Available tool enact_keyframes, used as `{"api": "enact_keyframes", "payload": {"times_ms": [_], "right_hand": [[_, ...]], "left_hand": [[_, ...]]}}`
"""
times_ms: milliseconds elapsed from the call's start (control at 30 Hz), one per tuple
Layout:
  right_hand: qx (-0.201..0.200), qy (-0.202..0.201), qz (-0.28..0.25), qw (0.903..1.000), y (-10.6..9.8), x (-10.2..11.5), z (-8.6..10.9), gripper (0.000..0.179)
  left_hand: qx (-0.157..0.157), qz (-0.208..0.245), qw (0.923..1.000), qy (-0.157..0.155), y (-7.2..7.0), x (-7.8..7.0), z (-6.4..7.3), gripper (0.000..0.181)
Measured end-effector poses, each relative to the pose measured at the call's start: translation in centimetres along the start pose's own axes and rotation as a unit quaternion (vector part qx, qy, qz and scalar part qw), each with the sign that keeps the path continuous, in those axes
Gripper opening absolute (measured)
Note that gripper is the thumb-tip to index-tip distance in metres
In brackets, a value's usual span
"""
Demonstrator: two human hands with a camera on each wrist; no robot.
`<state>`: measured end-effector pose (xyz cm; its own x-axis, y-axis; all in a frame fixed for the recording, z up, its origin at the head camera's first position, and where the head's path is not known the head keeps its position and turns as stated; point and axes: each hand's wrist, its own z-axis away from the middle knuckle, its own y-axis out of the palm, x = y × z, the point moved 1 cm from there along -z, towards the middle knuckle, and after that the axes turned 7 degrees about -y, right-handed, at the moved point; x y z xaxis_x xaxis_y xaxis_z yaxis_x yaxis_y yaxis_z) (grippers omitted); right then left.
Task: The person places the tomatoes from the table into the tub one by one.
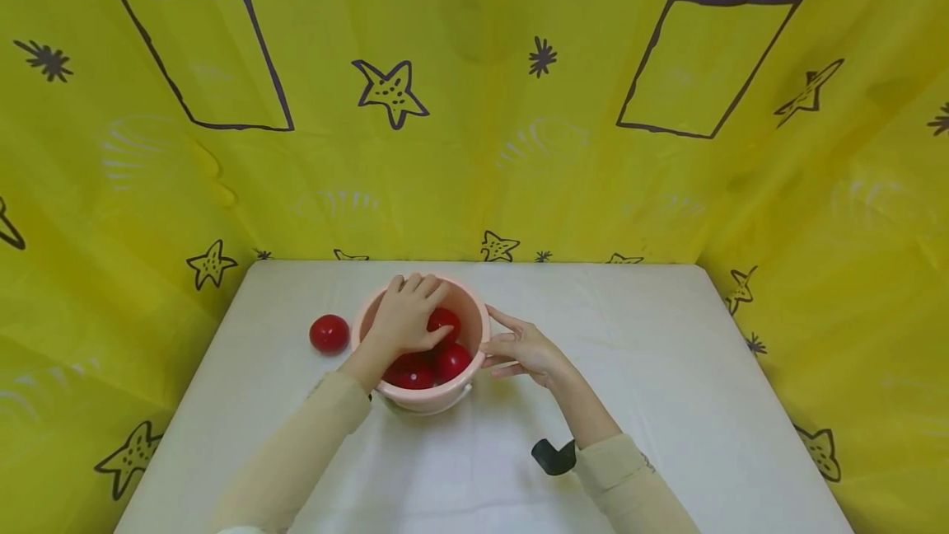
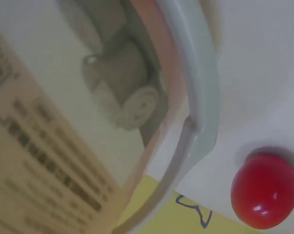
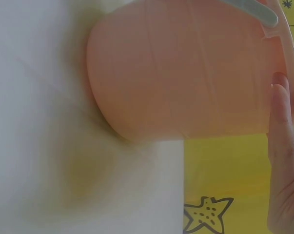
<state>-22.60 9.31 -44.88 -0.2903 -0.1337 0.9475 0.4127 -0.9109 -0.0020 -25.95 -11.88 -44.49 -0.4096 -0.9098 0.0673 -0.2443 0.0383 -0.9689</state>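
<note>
A pink bucket [image 1: 482, 316] stands on the white table with several shiny red tomato-like balls [image 1: 452, 363] inside. My left hand [image 1: 406, 316] reaches palm down into its mouth, with the thumb across one red ball [image 1: 443, 321]. The undersides of those fingers are hidden, so I cannot tell whether they grip that ball. At the bucket's right side my right hand [image 1: 530, 350] holds the rim; in the right wrist view a finger [image 3: 281, 105] lies along the outer wall. The left wrist view shows the bucket's printed label [image 2: 54, 151] and grey-green handle [image 2: 203, 87].
Another red ball [image 1: 329, 334] lies on the table [image 1: 638, 353], left of the bucket. Yellow curtains [image 1: 474, 180] with starfish drawings hang behind and along both sides. A black device [image 1: 553, 457] sticks out at the right sleeve.
</note>
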Motion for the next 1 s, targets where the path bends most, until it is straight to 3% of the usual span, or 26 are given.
{"api": "enact_keyframes", "payload": {"times_ms": [133, 267, 400, 533, 667, 1000], "right_hand": [[-0.002, 0.002, -0.002, 1.0000, 0.0, 0.0, 0.1, 0.068], [0.001, -0.001, -0.003, 1.0000, 0.0, -0.1, 0.1, 0.068], [0.002, 0.000, -0.006, 1.0000, 0.0, 0.1, 0.2, 0.067], [0.003, -0.004, -0.007, 1.0000, -0.1, 0.1, 0.2, 0.067], [0.002, -0.003, -0.009, 1.0000, -0.1, 0.0, 0.1, 0.070], [0.003, -0.003, -0.014, 0.9999, -0.2, -0.1, 0.0, 0.069]], "left_hand": [[-0.046, 0.010, 0.9985, -0.026, -0.9, 1.5, 0.4, 0.064], [-0.082, 0.023, 0.9920, -0.094, -1.5, 4.2, 1.1, 0.064], [-0.101, 0.041, 0.9789, -0.173, -1.6, 7.8, 2.3, 0.065], [-0.050, 0.046, 0.9613, -0.267, -0.9, 10.8, 3.9, 0.069], [0.015, 0.060, 0.9422, -0.329, 0.3, 12.3, 5.9, 0.073], [0.094, 0.109, 0.9198, -0.365, 4.7, 12.5, 9.9, 0.090]]}}
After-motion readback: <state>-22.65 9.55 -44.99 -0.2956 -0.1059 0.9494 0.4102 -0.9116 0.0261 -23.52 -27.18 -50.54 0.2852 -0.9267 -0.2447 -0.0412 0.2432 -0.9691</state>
